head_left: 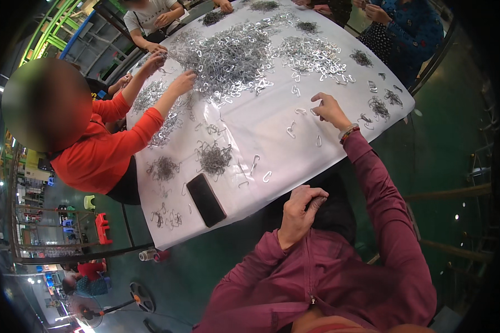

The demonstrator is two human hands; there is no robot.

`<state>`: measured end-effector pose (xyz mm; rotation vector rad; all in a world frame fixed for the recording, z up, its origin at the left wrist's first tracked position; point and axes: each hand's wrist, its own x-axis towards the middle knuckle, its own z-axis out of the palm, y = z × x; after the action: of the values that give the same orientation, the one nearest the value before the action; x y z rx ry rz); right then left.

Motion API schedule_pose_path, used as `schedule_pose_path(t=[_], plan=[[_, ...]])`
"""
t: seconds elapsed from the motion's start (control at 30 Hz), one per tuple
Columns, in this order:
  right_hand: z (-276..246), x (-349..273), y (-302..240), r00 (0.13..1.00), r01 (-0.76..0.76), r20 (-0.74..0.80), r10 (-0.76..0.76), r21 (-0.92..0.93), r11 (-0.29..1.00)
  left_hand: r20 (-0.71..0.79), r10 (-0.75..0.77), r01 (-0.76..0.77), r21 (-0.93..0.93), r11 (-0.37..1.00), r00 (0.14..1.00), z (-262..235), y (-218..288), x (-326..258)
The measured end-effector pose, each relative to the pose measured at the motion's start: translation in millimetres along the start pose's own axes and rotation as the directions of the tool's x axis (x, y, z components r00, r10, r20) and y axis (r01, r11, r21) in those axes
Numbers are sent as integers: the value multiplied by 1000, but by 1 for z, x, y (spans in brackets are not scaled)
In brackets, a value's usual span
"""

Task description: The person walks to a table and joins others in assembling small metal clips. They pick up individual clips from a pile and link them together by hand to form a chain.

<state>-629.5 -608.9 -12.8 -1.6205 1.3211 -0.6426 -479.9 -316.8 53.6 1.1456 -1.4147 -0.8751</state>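
Observation:
My right hand (331,111) reaches over the near right part of the white-covered table (261,127), its thumb and forefinger apart. Beside its fingertips lie a metal hook (300,111) and another pale metal piece partly hidden by the fingers. More loose metal hooks (291,130) are scattered on the cover close by. My left hand (301,212) is held in front of my body, just off the table's near edge. Its fingers are curled in with the thumb pressed against them; what they hold, if anything, is hidden.
A large heap of metal hooks (228,58) covers the table's middle, with a dark clump of wire pieces (214,157) nearer. A black phone (206,200) lies by the near left edge. At the left, a person in a red top (114,139) works at the heap. Other people stand along the far side.

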Motion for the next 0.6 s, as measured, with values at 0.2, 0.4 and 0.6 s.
schedule_pose_path(t=[0.2,0.4,0.6], plan=[[-1,-22,9,971,-197,12,241,615,763,20,106,-107,22,994,994,3,0,1],[10,-104,-13,999,28,-39,-5,627,778,27,120,-121,6,993,992,4,-2,5],[-1,-229,-60,985,172,-100,-140,591,788,-9,42,-42,6,999,999,3,-8,7]])
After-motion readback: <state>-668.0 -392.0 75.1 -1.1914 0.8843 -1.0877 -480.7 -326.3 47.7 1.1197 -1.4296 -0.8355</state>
